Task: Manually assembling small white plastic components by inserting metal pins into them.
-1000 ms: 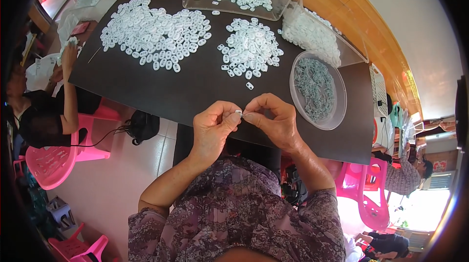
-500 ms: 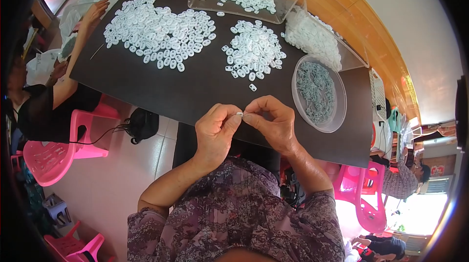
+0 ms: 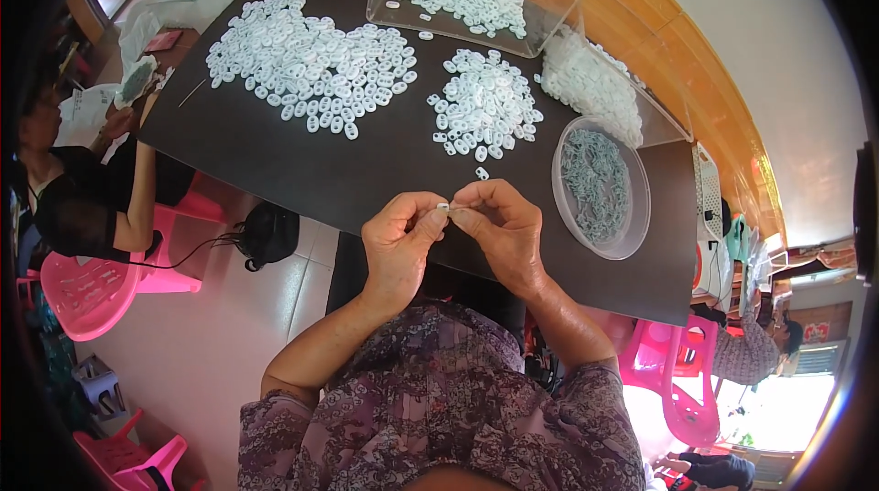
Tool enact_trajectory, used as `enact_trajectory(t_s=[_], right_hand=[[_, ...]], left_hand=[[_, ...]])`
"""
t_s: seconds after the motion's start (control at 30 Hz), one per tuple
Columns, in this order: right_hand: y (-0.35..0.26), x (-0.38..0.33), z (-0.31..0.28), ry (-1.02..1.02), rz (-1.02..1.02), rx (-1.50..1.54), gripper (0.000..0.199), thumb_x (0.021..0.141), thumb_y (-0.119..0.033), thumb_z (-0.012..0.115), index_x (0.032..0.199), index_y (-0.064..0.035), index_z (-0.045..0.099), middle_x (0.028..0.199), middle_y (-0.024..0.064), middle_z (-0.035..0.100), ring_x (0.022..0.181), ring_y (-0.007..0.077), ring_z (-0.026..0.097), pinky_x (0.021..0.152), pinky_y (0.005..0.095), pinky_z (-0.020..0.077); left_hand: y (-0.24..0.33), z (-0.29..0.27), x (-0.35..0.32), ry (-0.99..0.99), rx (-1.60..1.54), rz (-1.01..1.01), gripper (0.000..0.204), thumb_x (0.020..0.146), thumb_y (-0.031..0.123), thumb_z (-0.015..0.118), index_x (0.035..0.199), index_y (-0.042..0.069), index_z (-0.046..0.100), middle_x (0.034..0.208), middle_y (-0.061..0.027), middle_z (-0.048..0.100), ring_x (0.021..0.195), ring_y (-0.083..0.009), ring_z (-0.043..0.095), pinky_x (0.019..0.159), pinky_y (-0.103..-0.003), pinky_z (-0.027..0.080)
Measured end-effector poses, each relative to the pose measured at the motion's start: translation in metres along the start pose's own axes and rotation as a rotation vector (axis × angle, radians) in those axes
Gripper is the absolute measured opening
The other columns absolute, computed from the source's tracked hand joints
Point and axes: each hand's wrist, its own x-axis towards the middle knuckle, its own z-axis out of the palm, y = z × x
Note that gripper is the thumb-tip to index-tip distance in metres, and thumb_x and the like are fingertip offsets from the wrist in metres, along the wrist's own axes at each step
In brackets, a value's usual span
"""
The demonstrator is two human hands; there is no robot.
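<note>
Over the near edge of the table, my two hands meet at the fingertips. My left hand (image 3: 399, 239) pinches a small white plastic piece (image 3: 443, 207) between thumb and forefinger. My right hand (image 3: 502, 227) is closed in a pinch against it; whatever its fingertips hold is too small to make out. Just beyond them lies a single white two-hole piece (image 3: 482, 174), in front of a smaller pile of such oval pieces (image 3: 485, 102). To the right of my right hand, a round clear tub (image 3: 638, 221) holds a heap of small grey-green parts (image 3: 595, 181).
A large pile of white oval pieces (image 3: 307, 60) covers the table's left part, beside a thin rod (image 3: 191, 93). Clear bins (image 3: 458, 37) with more white pieces stand at the back. At the left sits another person (image 3: 82, 198); pink chairs (image 3: 87, 294) stand around.
The view has shifted slightly, so the table's things sit a little lower and to the right. My pinched hands stay together. The person at the left has lowered a raised arm.
</note>
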Motion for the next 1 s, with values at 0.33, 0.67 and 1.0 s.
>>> enact_trajectory(t_s=[0.33, 0.67, 1.0], right_hand=[[0.007, 0.001, 0.013, 0.071, -0.071, -0.14, 0.012, 0.083, 0.0, 0.063, 0.094, 0.0023, 0.059, 0.086, 0.0011, 0.061, 0.08, 0.0058, 0.056, 0.072, 0.0205, 0.0463], [0.011, 0.007, 0.015, 0.037, -0.097, -0.127, 0.012, 0.084, 0.001, 0.062, 0.095, 0.002, 0.061, 0.085, 0.0017, 0.062, 0.079, 0.0066, 0.055, 0.071, 0.0207, 0.0458], [0.001, 0.013, 0.019, -0.03, -0.062, -0.165, 0.006, 0.083, -0.003, 0.062, 0.088, 0.0007, 0.061, 0.081, 0.0026, 0.06, 0.07, 0.0071, 0.054, 0.062, 0.0225, 0.0446]], left_hand=[[-0.006, -0.007, 0.0, 0.048, 0.393, 0.16, 0.008, 0.086, 0.004, 0.062, 0.089, -0.004, 0.061, 0.078, -0.0016, 0.056, 0.067, -0.0064, 0.049, 0.06, -0.02, 0.041], [0.002, -0.012, 0.004, 0.034, -0.003, -0.011, 0.012, 0.088, 0.002, 0.059, 0.097, -0.004, 0.061, 0.082, -0.0027, 0.059, 0.071, -0.006, 0.052, 0.065, -0.02, 0.045], [0.0, -0.017, 0.006, 0.044, 0.02, 0.037, 0.012, 0.087, 0.002, 0.06, 0.097, -0.005, 0.061, 0.082, -0.0045, 0.061, 0.07, -0.0087, 0.055, 0.065, -0.02, 0.046]])
